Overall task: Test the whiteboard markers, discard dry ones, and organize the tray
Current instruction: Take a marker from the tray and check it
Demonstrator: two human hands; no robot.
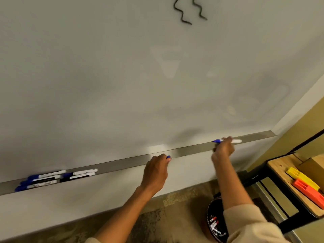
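Observation:
My right hand [223,149] holds an uncapped blue marker [235,141] with a white barrel, lying level just above the grey marker tray [122,163]. The marker's blue tip points left. My left hand [155,172] is closed around a blue cap [168,157] at the tray's front edge. Several blue and black markers [52,178] lie grouped in the tray at the far left. The whiteboard [122,76] carries two black wavy test lines [191,11] near the top.
A black bin [216,223] with several discarded markers stands on the carpet below my right arm. A black-framed shelf [280,171] at the right holds a yellow block [301,178], an orange block [310,192] and a cardboard box [313,165].

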